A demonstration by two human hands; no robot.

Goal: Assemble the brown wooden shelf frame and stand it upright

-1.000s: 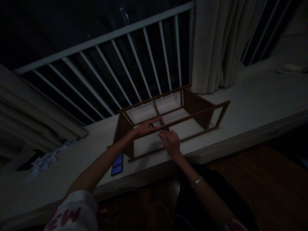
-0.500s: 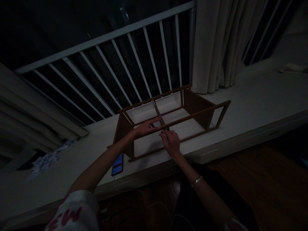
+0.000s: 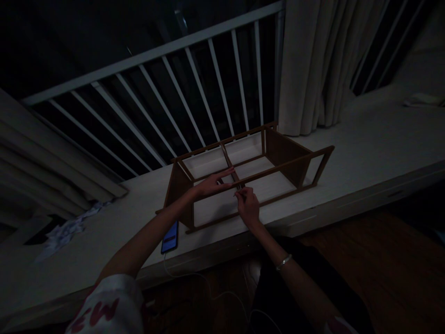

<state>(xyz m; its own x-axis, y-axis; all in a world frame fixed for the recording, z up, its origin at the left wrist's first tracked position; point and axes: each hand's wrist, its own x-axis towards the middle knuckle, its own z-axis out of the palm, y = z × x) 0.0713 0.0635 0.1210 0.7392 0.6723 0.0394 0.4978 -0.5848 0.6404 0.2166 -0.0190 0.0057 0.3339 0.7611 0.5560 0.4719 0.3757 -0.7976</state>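
Observation:
A brown wooden rack (image 3: pixel 292 168) lies on its side on a pale ledge, with solid end panels and a middle crossbar (image 3: pixel 228 160). My left hand (image 3: pixel 209 184) grips its near upper rail close to the crossbar, fingers stretched over the far side and thumb on the near side. Just right of it, below the same rail, my right hand (image 3: pixel 249 206) is closed in a pinch at the crossbar's near end. A small thin thing seems to stick out from those fingertips; it is too dark and small to name.
A lit phone (image 3: pixel 169 239) with a white cable (image 3: pixel 194 274) lies by the rack's left end. White railings (image 3: pixel 194 93) stand behind. Curtains (image 3: pixel 306 69) hang at both sides, and a crumpled cloth (image 3: pixel 66 234) lies far left on the ledge (image 3: pixel 375 139).
My right hand has shifted slightly, its fingers now curled into a tighter pinch near the crossbar's end. My left hand and the rack stay in place.

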